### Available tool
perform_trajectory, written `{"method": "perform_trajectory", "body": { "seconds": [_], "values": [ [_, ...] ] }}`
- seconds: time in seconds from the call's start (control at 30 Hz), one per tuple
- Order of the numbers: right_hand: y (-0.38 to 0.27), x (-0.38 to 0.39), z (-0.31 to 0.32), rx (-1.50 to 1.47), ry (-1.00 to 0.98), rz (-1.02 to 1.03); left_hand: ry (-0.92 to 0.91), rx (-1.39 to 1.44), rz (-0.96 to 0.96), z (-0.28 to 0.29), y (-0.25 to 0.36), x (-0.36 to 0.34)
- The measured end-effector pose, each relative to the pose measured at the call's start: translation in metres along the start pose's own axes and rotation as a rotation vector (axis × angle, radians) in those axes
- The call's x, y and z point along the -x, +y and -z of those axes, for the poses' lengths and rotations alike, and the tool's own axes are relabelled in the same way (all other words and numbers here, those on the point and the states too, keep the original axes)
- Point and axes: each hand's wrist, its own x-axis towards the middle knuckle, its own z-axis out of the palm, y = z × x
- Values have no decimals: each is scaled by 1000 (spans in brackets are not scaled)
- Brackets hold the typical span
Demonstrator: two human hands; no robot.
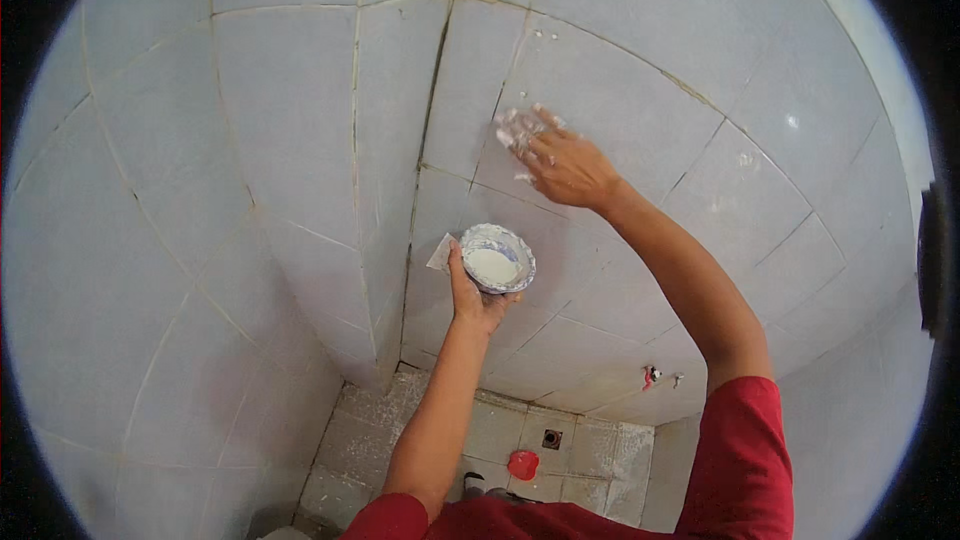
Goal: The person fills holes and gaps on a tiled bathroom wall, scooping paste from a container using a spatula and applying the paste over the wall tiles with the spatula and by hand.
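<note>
My left hand is wrapped round a small bowl with a paste-smeared rim. Inside the bowl sits smooth white paste. A thin whitish square piece sticks out between my left thumb and the bowl. Up and to the right, my right hand lies against the grey tiled wall, fingers stretched out and coated in white paste. Its fingertips are slightly blurred, close to a joint between tiles. White dabs dot the tile above that hand.
A wall corner runs down left of the bowl, with another tiled wall beyond it. Low on the right wall, a pipe fitting juts out. On the tiled floor are a red object and a square drain.
</note>
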Motion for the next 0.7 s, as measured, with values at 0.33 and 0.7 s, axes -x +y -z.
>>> {"method": "perform_trajectory", "body": {
  "seconds": [0.33,0.7],
  "values": [
    [-7,18,-31,5,-76,22,-41,-50,26,1,3,1],
    [-17,9,-45,-228,-45,-139,25,-80,85,-18,1,7]
  ]
}}
